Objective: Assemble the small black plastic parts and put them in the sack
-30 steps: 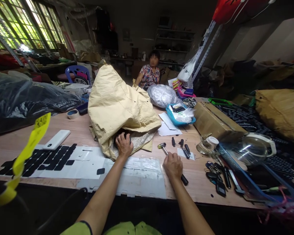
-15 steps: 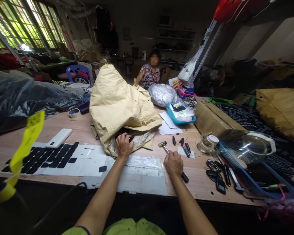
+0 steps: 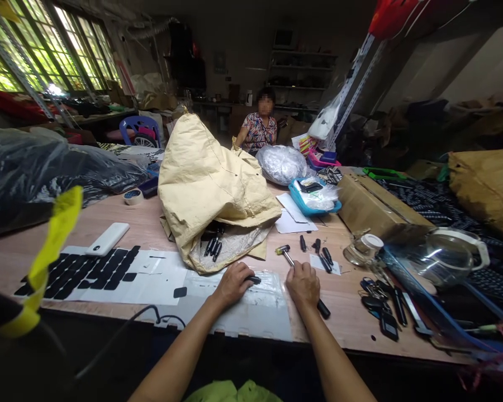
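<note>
My left hand (image 3: pixel 233 283) is closed on a small black cylindrical piece (image 3: pixel 255 280), just above the clear plastic sheet (image 3: pixel 268 312) at the table's front edge. My right hand (image 3: pixel 304 286) rests on the table, fingers wrapped round the shaft of a small hammer (image 3: pixel 283 249); its yellowish head points away from me and its black grip end shows below the hand. Behind my left hand lies a large beige sack (image 3: pixel 209 173), its mouth turned toward me. Several similar black pieces (image 3: pixel 213 247) lie inside that opening.
More black pieces (image 3: pixel 327 255) lie right of the hammer. A bunch of keys (image 3: pixel 377 298), a glass jar (image 3: pixel 360 251) and a cardboard box (image 3: pixel 373 204) stand further right. Left are rows of black patches (image 3: pixel 88 273) and a white power bank (image 3: pixel 108 239). Another person (image 3: pixel 260 125) sits across the table.
My left hand has come out of the sack's mouth toward me and to the right, bringing a black piece over the plastic sheet. My right hand stays on the hammer.
</note>
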The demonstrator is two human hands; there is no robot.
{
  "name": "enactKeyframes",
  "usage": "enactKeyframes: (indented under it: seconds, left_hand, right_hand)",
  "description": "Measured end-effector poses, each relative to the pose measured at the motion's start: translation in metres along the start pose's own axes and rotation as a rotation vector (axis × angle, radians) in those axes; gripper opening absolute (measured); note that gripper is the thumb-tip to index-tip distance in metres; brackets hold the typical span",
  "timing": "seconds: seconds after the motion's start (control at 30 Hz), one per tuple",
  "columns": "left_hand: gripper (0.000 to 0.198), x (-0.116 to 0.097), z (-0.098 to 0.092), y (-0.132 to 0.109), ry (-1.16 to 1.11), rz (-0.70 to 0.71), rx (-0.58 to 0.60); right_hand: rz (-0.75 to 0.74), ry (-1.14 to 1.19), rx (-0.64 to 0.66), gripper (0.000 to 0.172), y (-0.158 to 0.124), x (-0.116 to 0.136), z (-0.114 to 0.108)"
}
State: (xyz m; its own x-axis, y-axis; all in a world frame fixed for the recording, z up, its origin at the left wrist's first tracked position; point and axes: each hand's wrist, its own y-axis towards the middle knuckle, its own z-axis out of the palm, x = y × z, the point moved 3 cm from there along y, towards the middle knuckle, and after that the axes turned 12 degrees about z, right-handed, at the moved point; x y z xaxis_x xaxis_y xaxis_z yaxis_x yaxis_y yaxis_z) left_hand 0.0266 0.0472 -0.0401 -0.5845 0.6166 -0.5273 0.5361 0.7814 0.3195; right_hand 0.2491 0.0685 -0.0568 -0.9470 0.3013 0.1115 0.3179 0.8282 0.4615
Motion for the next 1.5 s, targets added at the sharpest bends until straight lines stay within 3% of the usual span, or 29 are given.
enactKeyframes:
  seconds: [0.17,0.23,0.37,0.73,0.87,1.1,1.5]
  left_hand:
    - [0.031,0.007,0.001,-0.002,-0.054,-0.077,-0.098]
    - [0.025,0.010,0.002,-0.002,-0.061,-0.101,-0.116]
    - [0.012,0.014,0.003,0.000,-0.073,-0.131,-0.114]
    - [0.018,0.018,0.004,0.002,-0.111,-0.163,-0.108]
    - [0.029,0.020,0.005,0.002,-0.108,-0.167,-0.132]
    - [0.015,0.019,0.002,0.004,-0.146,-0.175,-0.116]
    - [0.022,0.017,0.000,0.005,-0.128,-0.196,-0.135]
  right_hand:
    - [0.006,0.013,-0.002,0.017,-0.001,0.000,0.003]
    - [0.007,0.019,0.004,0.017,-0.001,0.000,0.003]
    - [0.004,0.019,0.013,0.018,0.000,0.000,0.002]
    - [0.007,0.009,-0.002,0.017,0.000,0.001,0.000]
    - [0.005,0.010,-0.007,0.017,0.001,-0.001,0.002]
    - [0.003,0.008,0.009,0.017,0.002,-0.001,0.004]
    - [0.025,0.034,0.039,0.018,0.001,0.001,0.002]
